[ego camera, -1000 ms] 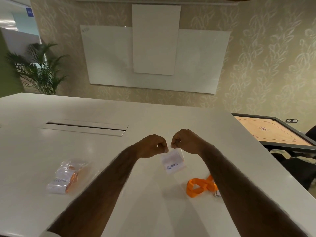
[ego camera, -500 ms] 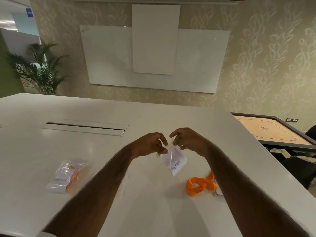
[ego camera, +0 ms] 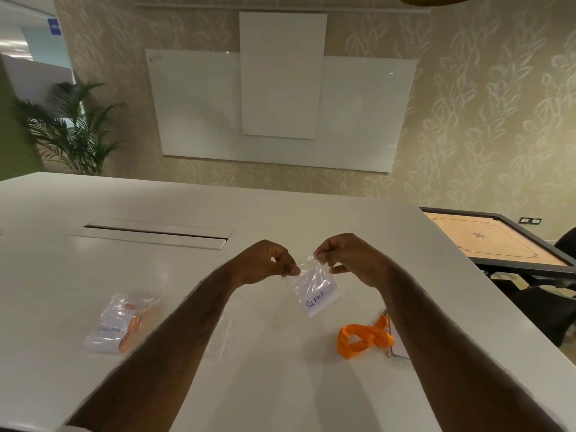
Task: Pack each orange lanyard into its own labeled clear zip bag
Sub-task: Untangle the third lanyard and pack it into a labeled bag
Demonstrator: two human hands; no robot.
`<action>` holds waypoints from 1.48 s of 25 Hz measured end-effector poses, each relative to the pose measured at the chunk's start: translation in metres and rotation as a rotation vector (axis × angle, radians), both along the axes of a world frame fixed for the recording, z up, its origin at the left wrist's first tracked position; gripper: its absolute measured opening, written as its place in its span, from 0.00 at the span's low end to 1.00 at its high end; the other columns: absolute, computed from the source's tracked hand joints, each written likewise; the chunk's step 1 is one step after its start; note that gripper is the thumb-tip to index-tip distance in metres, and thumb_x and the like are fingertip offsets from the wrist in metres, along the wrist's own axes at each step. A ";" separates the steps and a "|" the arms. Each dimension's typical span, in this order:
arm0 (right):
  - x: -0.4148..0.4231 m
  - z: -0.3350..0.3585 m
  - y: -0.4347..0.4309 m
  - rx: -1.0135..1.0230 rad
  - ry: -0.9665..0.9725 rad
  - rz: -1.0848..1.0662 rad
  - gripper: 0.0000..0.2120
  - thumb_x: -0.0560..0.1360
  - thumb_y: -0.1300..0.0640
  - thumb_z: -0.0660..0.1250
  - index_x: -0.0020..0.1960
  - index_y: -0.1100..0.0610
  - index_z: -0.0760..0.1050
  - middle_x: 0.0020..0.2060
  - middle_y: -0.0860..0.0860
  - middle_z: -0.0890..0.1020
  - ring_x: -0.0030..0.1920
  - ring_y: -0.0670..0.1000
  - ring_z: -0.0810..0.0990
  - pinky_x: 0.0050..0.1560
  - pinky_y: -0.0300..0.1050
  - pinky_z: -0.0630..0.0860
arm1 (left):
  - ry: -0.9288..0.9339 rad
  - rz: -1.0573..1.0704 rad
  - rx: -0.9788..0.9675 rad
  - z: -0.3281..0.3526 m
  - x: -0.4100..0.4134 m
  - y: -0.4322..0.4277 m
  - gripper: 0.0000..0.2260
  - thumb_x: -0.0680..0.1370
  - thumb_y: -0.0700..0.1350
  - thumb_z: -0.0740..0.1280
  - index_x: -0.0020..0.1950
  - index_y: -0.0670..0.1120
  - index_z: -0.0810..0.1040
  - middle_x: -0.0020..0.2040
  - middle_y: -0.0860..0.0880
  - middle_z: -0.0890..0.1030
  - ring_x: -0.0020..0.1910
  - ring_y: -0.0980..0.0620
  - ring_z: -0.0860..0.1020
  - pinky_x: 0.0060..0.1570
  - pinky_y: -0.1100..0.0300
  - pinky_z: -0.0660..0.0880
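Note:
A small clear zip bag [ego camera: 314, 289] with a white label reading "ALPHA" hangs tilted above the white table [ego camera: 218, 207]. My left hand [ego camera: 265, 260] pinches its top left corner and my right hand [ego camera: 346, 257] pinches its top right corner. A loose orange lanyard [ego camera: 363, 338] lies coiled on the table below my right forearm, its metal clip partly hidden by the arm. At the left lies a pile of clear labeled bags [ego camera: 117, 324] with an orange lanyard inside one.
Another clear bag [ego camera: 221, 335] lies flat beside my left forearm. A cable hatch [ego camera: 152, 233] is set into the table further back. A carrom board [ego camera: 495, 240] stands to the right of the table, and a plant [ego camera: 68, 129] at the far left.
My hands have moved slightly apart at the top of the bag, and the bag has swung from hanging square to tilted with its label end toward the right.

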State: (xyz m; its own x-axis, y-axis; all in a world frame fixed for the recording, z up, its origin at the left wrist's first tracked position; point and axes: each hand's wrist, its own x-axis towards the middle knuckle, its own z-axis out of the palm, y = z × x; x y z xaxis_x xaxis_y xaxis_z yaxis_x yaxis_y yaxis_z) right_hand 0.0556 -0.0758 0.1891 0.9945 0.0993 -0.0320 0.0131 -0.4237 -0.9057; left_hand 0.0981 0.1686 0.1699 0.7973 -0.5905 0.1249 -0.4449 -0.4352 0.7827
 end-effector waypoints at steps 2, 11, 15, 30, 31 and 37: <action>-0.001 0.001 0.001 0.021 -0.007 -0.006 0.04 0.74 0.62 0.72 0.47 0.57 0.84 0.45 0.54 0.85 0.46 0.52 0.79 0.59 0.56 0.79 | 0.002 -0.007 0.007 -0.001 0.000 -0.001 0.13 0.74 0.51 0.76 0.42 0.42 0.82 0.44 0.44 0.86 0.41 0.49 0.81 0.48 0.57 0.76; -0.006 0.011 0.014 -0.003 0.001 -0.052 0.01 0.72 0.62 0.75 0.42 0.59 0.84 0.41 0.51 0.86 0.42 0.49 0.80 0.48 0.47 0.79 | -0.067 0.110 -0.119 0.003 -0.007 -0.014 0.05 0.73 0.44 0.77 0.44 0.47 0.82 0.40 0.53 0.84 0.37 0.58 0.77 0.38 0.66 0.72; -0.007 0.014 0.017 -0.038 0.009 -0.040 0.05 0.72 0.60 0.75 0.46 0.62 0.84 0.39 0.50 0.86 0.40 0.47 0.79 0.42 0.43 0.78 | -0.114 0.141 -0.153 0.003 -0.010 -0.021 0.05 0.74 0.43 0.75 0.44 0.46 0.81 0.40 0.53 0.82 0.37 0.59 0.77 0.39 0.65 0.73; -0.019 0.017 0.028 -0.038 0.083 -0.112 0.02 0.73 0.62 0.74 0.42 0.57 0.82 0.43 0.52 0.84 0.47 0.50 0.79 0.46 0.45 0.75 | 0.092 0.112 -0.162 0.002 -0.008 -0.020 0.10 0.73 0.43 0.76 0.51 0.49 0.79 0.37 0.54 0.82 0.37 0.56 0.79 0.41 0.60 0.76; -0.020 0.018 0.029 -0.045 0.086 -0.107 0.02 0.73 0.62 0.74 0.42 0.57 0.82 0.44 0.52 0.84 0.47 0.51 0.79 0.47 0.45 0.75 | 0.099 0.113 -0.154 0.003 -0.008 -0.020 0.11 0.73 0.45 0.77 0.52 0.50 0.80 0.37 0.53 0.83 0.38 0.56 0.79 0.40 0.61 0.75; -0.021 0.021 0.032 -0.014 0.080 -0.160 0.01 0.72 0.63 0.73 0.44 0.60 0.82 0.51 0.59 0.85 0.48 0.52 0.79 0.51 0.49 0.76 | 0.008 0.138 -0.115 0.004 -0.009 -0.027 0.04 0.77 0.46 0.74 0.43 0.49 0.82 0.36 0.57 0.83 0.37 0.59 0.78 0.38 0.64 0.74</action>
